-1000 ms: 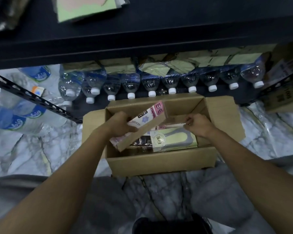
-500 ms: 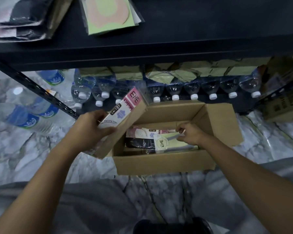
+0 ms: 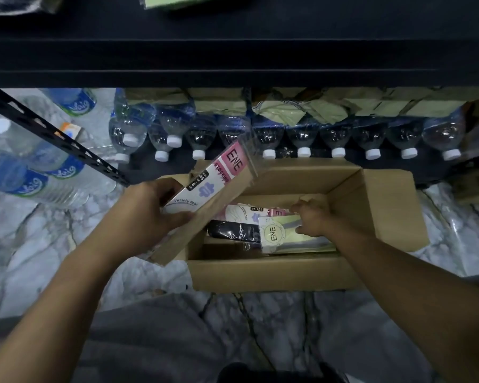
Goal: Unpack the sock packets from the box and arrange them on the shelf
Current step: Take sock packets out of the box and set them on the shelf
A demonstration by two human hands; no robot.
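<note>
Fingers (image 3: 163, 186) and thumb of the left hand (image 3: 144, 214) curl round the lower end of a pink-and-white sock packet (image 3: 216, 178), which slants up toward the centre of the frame with its "ENE" label at the upper end. The packet lies along the raised left flap (image 3: 194, 230) of the cardboard box (image 3: 260, 272); whether the hand grips the flap as well cannot be told. Right of centre, the right hand (image 3: 313, 219) reaches down into the box, its fingers bent and closed on the edge of a pale green packet (image 3: 277, 236) that lies on top of the contents. How exactly the fingertips meet there is hidden by the back of the hand.

Just left of the green packet, inside the box, lie a second pink-and-white packet (image 3: 246, 215) and a black packet (image 3: 233, 230). The box stands open on a marble floor (image 3: 39, 244), its right flap (image 3: 385, 208) folded outward.

Beyond the box, across the middle of the frame, runs a row of water bottles (image 3: 304, 139) with white caps pointing toward the camera. More bottles with blue labels (image 3: 25, 175) lie at the left, behind a slotted black metal strut (image 3: 53, 136). The dark shelf (image 3: 233, 51) spans the top of the frame, with a green packet (image 3: 191, 0) and dark packets (image 3: 17, 4) at its upper edge. Grey clothing (image 3: 150, 341) fills the bottom.
</note>
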